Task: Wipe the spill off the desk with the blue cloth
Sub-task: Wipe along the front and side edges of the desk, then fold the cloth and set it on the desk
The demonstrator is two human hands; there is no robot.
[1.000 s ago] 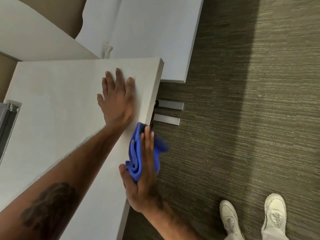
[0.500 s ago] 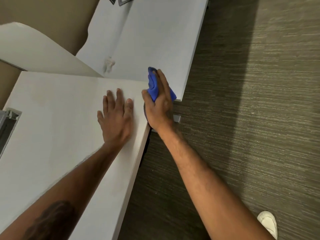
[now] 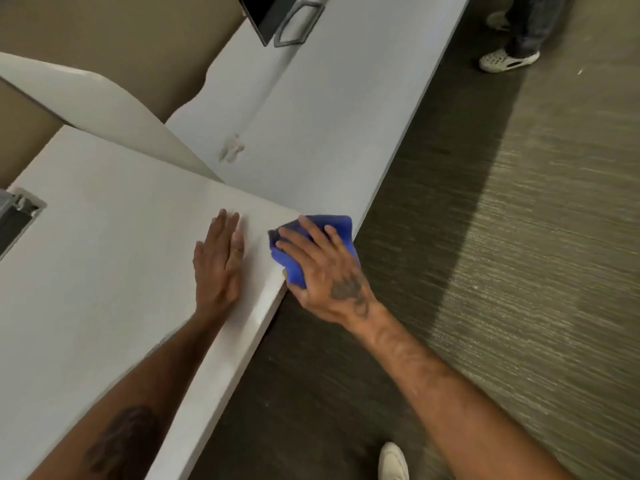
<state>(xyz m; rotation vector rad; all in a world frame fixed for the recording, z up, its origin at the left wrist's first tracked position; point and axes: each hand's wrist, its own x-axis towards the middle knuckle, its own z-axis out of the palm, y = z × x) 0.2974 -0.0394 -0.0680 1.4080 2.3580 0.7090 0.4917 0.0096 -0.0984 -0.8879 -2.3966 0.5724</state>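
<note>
My right hand (image 3: 325,271) presses the folded blue cloth (image 3: 294,268) against the far right corner of the white desk (image 3: 104,271); the cloth hangs partly over the desk's edge. My left hand (image 3: 218,268) lies flat, palm down, on the desk just left of the cloth, fingers together. A small pale smear or spill (image 3: 231,152) shows on the neighbouring lower white desk (image 3: 329,116), beyond the corner. No wet spot is visible on the near desk.
A curved white divider panel (image 3: 104,109) stands at the back left. A monitor (image 3: 266,15) and its stand sit on the far desk. Another person's feet (image 3: 509,57) stand at top right. A cable slot (image 3: 20,213) is at the left. My shoe (image 3: 393,462) rests on dark carpet.
My right hand with the cloth moved from beside the desk's right edge up to the far corner and now lies palm down on it. The view tilted up. My left hand stayed flat.
</note>
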